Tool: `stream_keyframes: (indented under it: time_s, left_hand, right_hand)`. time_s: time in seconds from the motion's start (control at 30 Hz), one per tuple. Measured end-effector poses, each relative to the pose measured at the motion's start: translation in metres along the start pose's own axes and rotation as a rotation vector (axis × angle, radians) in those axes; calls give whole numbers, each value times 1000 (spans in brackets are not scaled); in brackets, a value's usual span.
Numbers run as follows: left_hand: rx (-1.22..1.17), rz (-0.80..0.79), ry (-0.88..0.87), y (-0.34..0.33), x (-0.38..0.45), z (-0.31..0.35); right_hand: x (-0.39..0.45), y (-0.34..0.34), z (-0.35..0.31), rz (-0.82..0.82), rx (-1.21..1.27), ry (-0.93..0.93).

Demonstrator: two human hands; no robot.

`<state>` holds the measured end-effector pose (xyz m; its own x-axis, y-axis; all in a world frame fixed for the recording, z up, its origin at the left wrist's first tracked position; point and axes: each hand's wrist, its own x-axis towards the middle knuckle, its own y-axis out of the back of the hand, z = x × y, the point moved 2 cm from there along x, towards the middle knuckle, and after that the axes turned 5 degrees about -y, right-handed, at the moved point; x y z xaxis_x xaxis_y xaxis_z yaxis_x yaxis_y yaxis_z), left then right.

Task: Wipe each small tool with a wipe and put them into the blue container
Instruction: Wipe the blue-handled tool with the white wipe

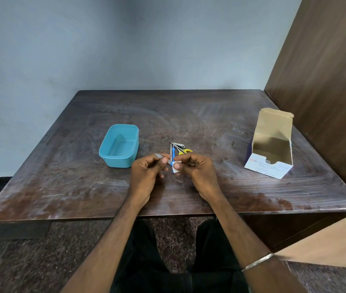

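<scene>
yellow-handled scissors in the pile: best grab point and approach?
Pinch the yellow handle loops of the scissors. They stick out at the right edge of the pile, clear of the nail clipper and blue-handled tool lying against the blades. Probably come from the right and above, with the right hand once it is free; the blades point back-left under other tools.

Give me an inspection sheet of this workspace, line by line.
Surface: dark wooden table, scuffed with pale streaks.
Job's things: blue container looks empty; slim metal tool and white wipe in the hands; small tools piled beyond the hands, one with yellow handles.
Clutter: open swab box on the right side of the table.
Grippers: left hand holds the slim metal tool; right hand pinches the white wipe against it.
Cables: nothing seen.
Surroundings: pale wall, wooden panel at right.
</scene>
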<state>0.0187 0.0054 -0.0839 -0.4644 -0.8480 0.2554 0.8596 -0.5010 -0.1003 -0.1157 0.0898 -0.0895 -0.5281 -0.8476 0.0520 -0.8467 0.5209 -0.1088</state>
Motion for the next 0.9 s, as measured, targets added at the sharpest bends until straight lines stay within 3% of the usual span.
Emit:
stream_keyframes:
  time_s: [0.47, 0.73, 0.9]
  left_hand:
    - [-36, 47, -11, 3, 2, 1]
    - [-236, 158, 74, 5, 3, 2]
    - [-231, 122, 101, 6, 2, 3]
  right_hand:
    - [2, 0, 2, -88, -48, -3]
    - [-2, 1, -4, -101, 97, -20]
    - [-4, 3, -8, -58, 252, -16]
